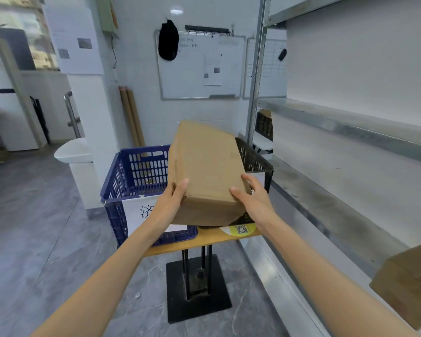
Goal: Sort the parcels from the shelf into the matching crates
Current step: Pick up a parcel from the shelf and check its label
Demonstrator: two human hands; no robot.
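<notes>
I hold a long brown cardboard parcel [206, 164] out in front of me with both hands. My left hand [173, 195] grips its near left corner and my right hand [252, 195] grips its near right corner. The parcel hangs above two crates on a small wooden table [204, 239]. The blue crate [136, 171] stands on the left with a white paper label on its front. The black crate [255, 159] stands on the right, mostly hidden behind the parcel. Another brown parcel [408, 285] lies on the metal shelf at the lower right.
The metal shelf unit [338, 125] runs along my right side. The table stands on a black pedestal base [197, 288]. A white basin [73, 150] and a pillar are left of the crates. A whiteboard [199, 66] hangs on the back wall. Grey floor spreads to the left.
</notes>
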